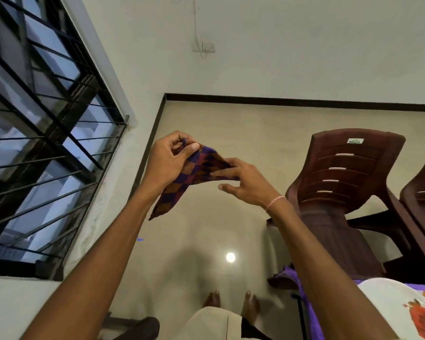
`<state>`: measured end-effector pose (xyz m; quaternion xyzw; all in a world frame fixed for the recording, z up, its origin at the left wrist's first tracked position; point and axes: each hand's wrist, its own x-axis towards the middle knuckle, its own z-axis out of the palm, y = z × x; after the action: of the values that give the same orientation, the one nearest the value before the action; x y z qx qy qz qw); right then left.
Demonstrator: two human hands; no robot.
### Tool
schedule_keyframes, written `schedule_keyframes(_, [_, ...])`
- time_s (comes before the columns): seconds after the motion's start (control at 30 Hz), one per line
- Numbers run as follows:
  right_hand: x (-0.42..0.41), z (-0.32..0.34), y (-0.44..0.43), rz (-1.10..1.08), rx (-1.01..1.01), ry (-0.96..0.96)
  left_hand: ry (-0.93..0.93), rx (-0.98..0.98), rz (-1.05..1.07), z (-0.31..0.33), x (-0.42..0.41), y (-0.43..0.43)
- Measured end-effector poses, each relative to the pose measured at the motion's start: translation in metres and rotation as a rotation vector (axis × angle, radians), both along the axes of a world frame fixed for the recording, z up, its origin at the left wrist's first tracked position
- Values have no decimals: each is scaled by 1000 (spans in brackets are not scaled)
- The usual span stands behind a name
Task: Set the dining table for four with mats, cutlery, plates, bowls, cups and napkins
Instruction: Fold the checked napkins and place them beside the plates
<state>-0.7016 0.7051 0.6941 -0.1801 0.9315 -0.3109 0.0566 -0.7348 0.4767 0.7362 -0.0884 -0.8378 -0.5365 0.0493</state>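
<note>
— What lies nearest?
— A white flowered plate on purple table cloth, lower right.
— And the napkin?
— The checked purple-and-orange napkin hangs in the air over the floor, between the person's hands. The left hand pinches its top corner. The right hand lays fingers on the other end, thumb free below; a real grasp cannot be told.
— Beyond?
— A brown plastic chair to the right, a barred window to the left.

Your left hand hides part of the purple-and-orange checked cloth napkin; the white flower-printed plate leaves frame right.
</note>
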Motion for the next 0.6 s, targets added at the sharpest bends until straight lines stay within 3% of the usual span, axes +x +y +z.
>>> schedule_keyframes(0.13, [-17,2,-9,-145,-36,54,1,15,56,10,-5,-15])
schedule_keyframes(0.37, [-30,10,-2,-271,-81,-55,-57,31,197,1,0,-29])
schedule_keyframes(0.6, [-37,9,1,-459,-318,-180,-173,110,221,-32,26,4])
